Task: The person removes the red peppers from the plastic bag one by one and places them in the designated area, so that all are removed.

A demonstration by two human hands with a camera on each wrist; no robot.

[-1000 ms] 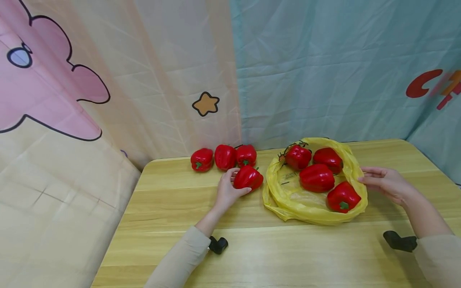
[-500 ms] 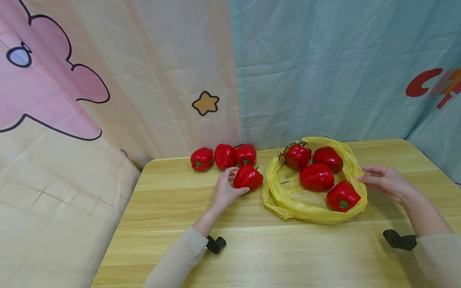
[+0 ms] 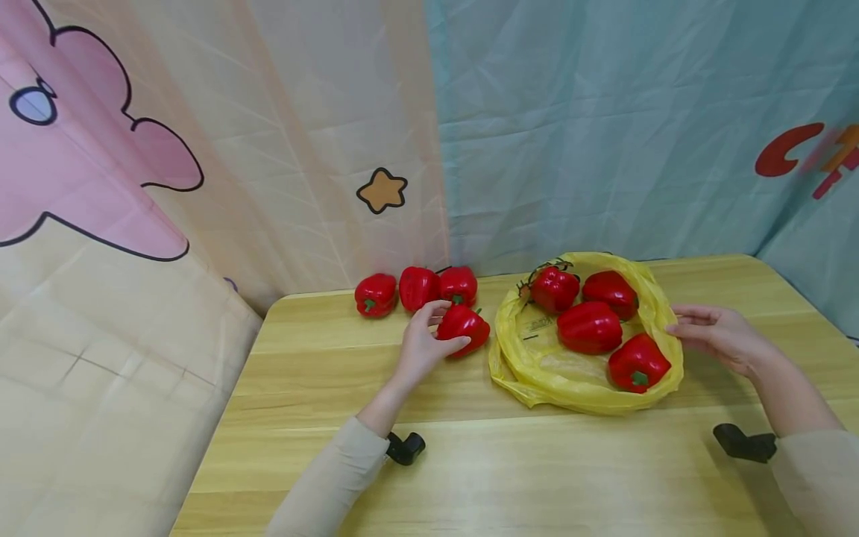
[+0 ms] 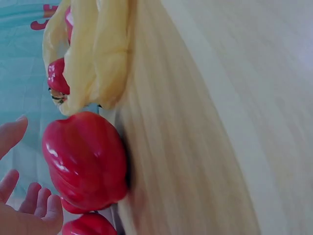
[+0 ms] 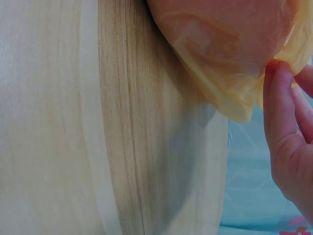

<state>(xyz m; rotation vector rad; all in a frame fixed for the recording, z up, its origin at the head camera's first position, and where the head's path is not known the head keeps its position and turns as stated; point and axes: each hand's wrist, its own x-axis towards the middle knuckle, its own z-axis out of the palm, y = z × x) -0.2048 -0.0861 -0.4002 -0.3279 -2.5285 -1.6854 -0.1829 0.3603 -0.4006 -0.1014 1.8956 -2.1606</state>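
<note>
left grip: loosely spread by the looks of it, can't tell if I'm touching anything | right grip: pinching the yellow bag's rim | red pepper: on the worktop, between left grip and bag

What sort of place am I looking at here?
Probably a staged indoor set-up: a wood-grained table backed by cartoon-printed cloth, with red peppers beside and inside an open yellow bag.
</note>
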